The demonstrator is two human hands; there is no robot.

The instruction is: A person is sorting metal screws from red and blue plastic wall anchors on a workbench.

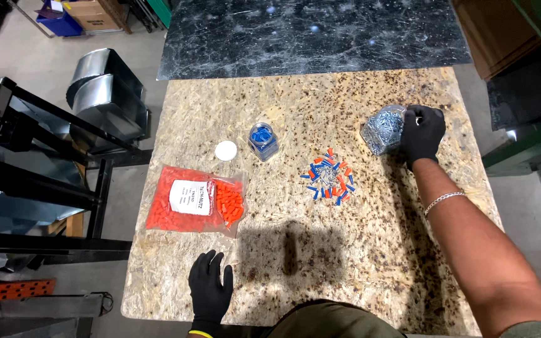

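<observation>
We see the right hand (422,133), in a black glove, reaching far across the worktop (283,250), its fingers (416,117) curled around the side of a clear jar (383,129) packed with silvery metal pieces; the grip is closed on the jar, which stands near the far right edge. A thin bracelet (443,200) circles the bare wrist behind the glove.

The left hand (210,289), also gloved in black, lies flat on the near edge of the worktop with its fingers (205,264) spread and holding nothing.

Between the 2 hands we find a small loose heap of orange and blue caps (329,176), mixed with a few silvery bits. Left of that heap stands a second, smaller clear jar (263,140) holding blue caps, open at the top, and just beside it lies a round white lid (226,150).

Nearer the left hand lies a clear flat bag (195,200) full of orange caps, bearing a white rectangular label.

The worktop is a speckled chipboard sheet; beyond its far edge lies a dark, scratched metal sheet (314,34). To the left we see a black steel frame (45,181), curved sheet-metal ducting (104,87) on the grey floor, and cardboard boxes (92,14) beside a blue crate (59,20).
</observation>
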